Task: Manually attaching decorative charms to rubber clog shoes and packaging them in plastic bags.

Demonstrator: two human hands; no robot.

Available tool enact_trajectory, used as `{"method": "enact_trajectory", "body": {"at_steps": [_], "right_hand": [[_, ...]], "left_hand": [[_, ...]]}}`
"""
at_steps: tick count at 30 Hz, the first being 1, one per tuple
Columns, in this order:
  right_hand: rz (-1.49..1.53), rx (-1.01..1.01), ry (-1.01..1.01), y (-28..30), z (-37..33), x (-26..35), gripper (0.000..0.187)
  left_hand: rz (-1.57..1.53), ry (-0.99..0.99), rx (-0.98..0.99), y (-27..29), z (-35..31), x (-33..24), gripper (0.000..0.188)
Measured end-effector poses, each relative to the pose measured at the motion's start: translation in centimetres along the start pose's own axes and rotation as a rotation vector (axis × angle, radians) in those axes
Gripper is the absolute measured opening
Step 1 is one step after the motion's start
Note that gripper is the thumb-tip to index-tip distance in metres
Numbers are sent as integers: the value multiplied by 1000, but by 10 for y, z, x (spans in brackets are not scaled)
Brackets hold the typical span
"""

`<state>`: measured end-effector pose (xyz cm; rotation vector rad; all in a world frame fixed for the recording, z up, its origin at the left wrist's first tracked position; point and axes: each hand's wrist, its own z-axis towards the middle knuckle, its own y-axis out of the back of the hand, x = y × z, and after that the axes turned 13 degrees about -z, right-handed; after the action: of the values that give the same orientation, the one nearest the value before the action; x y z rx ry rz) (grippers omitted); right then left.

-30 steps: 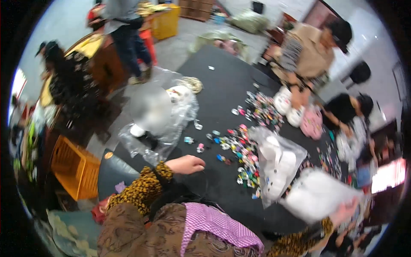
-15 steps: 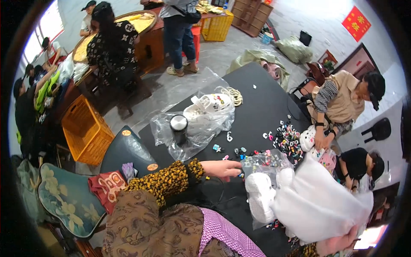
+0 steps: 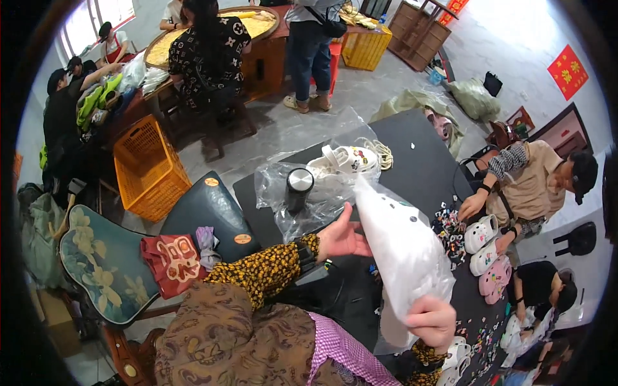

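Note:
My right hand [image 3: 432,323] grips the lower end of a white translucent plastic bag [image 3: 407,251], held up over the black table [image 3: 425,145]. A few small dark spots show through the bag near its top; what it holds is hard to make out. My left hand [image 3: 344,237] is open beside the bag, thumb raised and fingers apart, with nothing in it. Beyond it, a white clog with colourful charms [image 3: 351,159] lies on clear plastic wrap [image 3: 273,183], next to a black thermos [image 3: 299,188]. At the lower right, near my right hand, sit white clogs [image 3: 454,360].
A pile of small charms [image 3: 449,228] lies near a co-worker [image 3: 531,183], beside decorated white clogs [image 3: 481,233] and a pink clog [image 3: 495,281]. To the left stand a dark chair [image 3: 209,212], an orange crate [image 3: 151,170] and a floral cushion [image 3: 96,270]. Other people work behind.
The white bag has come from the far right to upright before me, in my right hand. My left hand has turned with its thumb up. The view has shifted.

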<state>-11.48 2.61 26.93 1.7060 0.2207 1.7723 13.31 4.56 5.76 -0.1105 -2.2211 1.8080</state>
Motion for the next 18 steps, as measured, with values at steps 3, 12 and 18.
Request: {"method": "enact_trajectory", "body": {"at_steps": [3,12,18], "right_hand": [[-260,117,-66,-23,-5,-11,27],[-405,123,-217,-113,-44,-86,25],[-403,10,-268,-129,-57,-117,28]], "left_hand": [[-38,-52,-84,-4,8,1,98],[358,-183,-225,25,8,-5,58],[362,-260,-354,44,-6,-12,48]]}}
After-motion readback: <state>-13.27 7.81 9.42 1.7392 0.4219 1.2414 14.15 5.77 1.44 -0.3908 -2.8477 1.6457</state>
